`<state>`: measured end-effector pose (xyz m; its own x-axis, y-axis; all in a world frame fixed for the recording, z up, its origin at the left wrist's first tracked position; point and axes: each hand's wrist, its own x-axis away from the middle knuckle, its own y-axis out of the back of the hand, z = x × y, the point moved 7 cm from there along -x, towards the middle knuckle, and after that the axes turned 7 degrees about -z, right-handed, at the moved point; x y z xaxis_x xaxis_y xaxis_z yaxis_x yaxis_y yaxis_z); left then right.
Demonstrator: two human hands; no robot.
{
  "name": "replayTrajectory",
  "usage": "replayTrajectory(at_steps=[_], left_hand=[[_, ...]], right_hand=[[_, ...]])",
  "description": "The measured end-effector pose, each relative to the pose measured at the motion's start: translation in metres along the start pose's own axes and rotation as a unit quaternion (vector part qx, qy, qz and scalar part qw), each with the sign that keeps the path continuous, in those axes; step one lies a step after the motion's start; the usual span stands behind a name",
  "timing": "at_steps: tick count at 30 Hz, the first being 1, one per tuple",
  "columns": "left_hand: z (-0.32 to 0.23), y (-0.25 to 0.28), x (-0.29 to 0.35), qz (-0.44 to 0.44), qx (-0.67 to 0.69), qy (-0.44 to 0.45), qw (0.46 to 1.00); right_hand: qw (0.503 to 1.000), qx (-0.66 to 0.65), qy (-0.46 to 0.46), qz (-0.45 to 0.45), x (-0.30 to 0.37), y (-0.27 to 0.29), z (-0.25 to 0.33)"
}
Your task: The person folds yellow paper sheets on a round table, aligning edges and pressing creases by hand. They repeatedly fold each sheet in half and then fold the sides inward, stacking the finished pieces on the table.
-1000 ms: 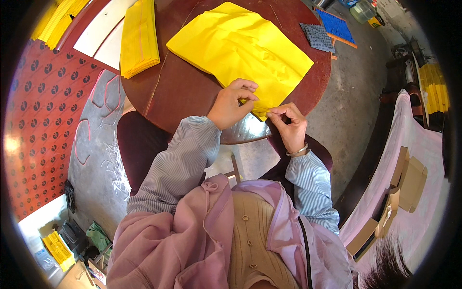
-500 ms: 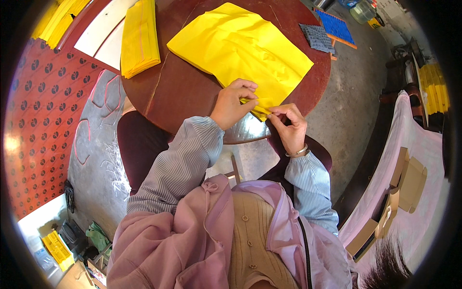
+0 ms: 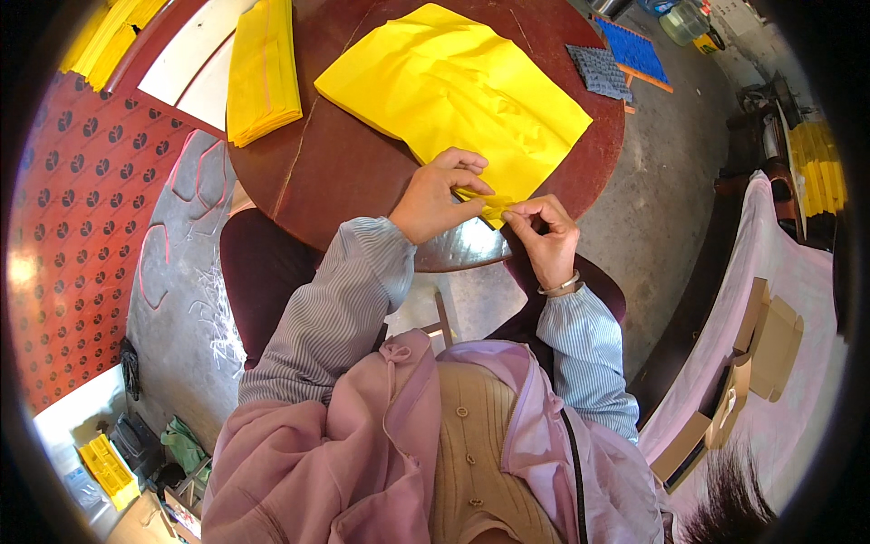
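A large yellow fabric piece (image 3: 462, 86), slightly wrinkled, lies over the round brown table (image 3: 299, 195), its near corner at the table's front edge. At that corner my left hand (image 3: 441, 195) curls its fingers on the cloth, thumb and fingertips pinching a gathered fold. Close by on the right, my right hand (image 3: 546, 238) pinches the corner's edge between thumb and forefinger. Both hands stay near each other, with the small folded part between them. What lies under the left fingers is hidden.
A folded yellow stack (image 3: 263, 77) lies on the table's left side. A grey textured pad (image 3: 598, 72) and a blue-topped stool (image 3: 633, 50) stand past the right edge. An open cardboard box (image 3: 725, 399) rests on a pink-covered surface (image 3: 788, 326) at right.
The left thumb has shifted slightly right along the fold, and the pinched corner looks a little more spread. My right hand has hardly moved.
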<state>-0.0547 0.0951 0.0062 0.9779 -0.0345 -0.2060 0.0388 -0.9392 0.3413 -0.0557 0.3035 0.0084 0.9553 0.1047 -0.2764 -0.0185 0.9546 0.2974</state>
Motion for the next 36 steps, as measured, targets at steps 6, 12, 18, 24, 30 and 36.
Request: replayTrajectory(at_steps=[6,12,18,24,30,36], left_hand=[[0.004,-0.005,-0.002,-0.036,0.006,0.033,0.999],[0.006,-0.004,-0.003,-0.033,0.015,0.034,0.999],[0.003,0.0,-0.003,0.002,0.013,0.024,1.0],[0.0,0.0,-0.001,0.015,0.006,0.016,1.0],[0.005,-0.003,-0.004,-0.014,0.013,0.03,0.999],[0.005,-0.003,-0.005,-0.011,0.006,0.049,0.999]], right_hand=[[1.0,-0.011,-0.003,-0.005,0.001,-0.001,0.003],[0.999,0.022,0.032,0.008,0.0,-0.001,0.014],[1.0,0.023,0.005,0.002,-0.001,-0.002,0.009],[1.0,0.017,0.006,-0.007,-0.002,-0.002,0.003],[1.0,0.01,0.006,-0.012,0.0,-0.001,0.003],[0.998,0.038,0.038,0.013,0.003,-0.001,0.015]])
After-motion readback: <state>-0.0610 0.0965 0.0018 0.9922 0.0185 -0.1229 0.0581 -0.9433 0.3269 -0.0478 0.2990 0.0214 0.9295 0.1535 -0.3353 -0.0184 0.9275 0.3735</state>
